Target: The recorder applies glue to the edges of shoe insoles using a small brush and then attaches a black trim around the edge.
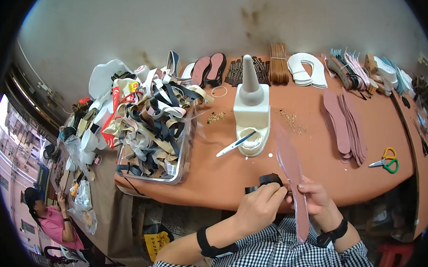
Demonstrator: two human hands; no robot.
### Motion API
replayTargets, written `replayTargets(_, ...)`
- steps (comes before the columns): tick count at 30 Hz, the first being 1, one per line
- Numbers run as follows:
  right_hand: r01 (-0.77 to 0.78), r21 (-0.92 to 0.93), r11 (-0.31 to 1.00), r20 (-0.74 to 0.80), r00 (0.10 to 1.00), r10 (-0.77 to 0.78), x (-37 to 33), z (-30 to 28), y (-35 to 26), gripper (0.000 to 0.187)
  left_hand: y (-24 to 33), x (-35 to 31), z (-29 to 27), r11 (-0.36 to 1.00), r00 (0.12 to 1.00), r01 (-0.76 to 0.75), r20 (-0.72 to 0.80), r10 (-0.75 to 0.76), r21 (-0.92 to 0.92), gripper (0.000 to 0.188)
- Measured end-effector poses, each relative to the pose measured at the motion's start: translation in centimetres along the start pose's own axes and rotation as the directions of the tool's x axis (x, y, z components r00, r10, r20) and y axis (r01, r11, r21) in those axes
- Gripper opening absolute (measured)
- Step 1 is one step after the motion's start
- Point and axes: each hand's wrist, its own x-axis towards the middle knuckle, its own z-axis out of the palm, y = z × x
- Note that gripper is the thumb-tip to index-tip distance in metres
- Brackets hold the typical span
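A long pink insole (290, 161) with a whitish edge is upright in front of my checked shirt, gripped near its waist by my right hand (317, 193), thumb on its face. Close by on its left, my left hand (263, 206) is closed on a black strip (270, 179), which curls up above the knuckles. The fingertips of that hand are partly hidden. Beyond both hands stands a white pot (248, 149) of white paste, part of a stand with a tall grey cone (249, 77). A brush (232, 146) with a white-and-blue handle lies across the pot.
A clear bin (183, 168) overflows with strip scraps on the left. Pink insoles (338, 123) lie stacked at right, beside scissors (387, 161) with yellow and green handles. White U-shaped pieces (314, 68) and bundled straps line the wall. A person (57, 222) in pink sits far left.
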Motion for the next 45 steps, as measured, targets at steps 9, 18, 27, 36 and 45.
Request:
replayTargets(9,0.028,-0.082,0.996,-0.093,0.995,-0.036,-0.4,-0.8,-0.6,0.041,-1.6,-2.4,-0.2,1.000,0.998,-0.024,0.050,0.025,-0.010,0.028)
replayTargets(18,0.163,-0.198,0.967,-0.248,0.946,-0.210,-1.3,-0.1,-1.9,0.032,-2.0,-1.4,-0.2,0.643,0.902,0.386,0.124,-0.414,-0.661,0.017)
replayTargets(27,0.210,-0.409,0.888,-0.284,0.896,-0.343,-2.3,0.5,-2.7,0.030,-2.3,2.6,1.2,0.090,0.781,0.303,0.192,-0.595,-0.949,0.013)
replayTargets(36,0.293,-0.444,0.847,-0.304,0.840,-0.450,-5.0,0.2,-4.2,0.029,-3.4,4.4,4.0,0.035,0.715,0.493,0.382,-0.586,-0.869,0.009)
replayTargets(45,0.272,-0.495,0.825,-0.306,0.834,-0.459,-5.5,-0.2,-4.3,0.027,-2.9,5.9,5.0,0.027,0.761,0.495,0.418,-0.495,-0.869,0.013)
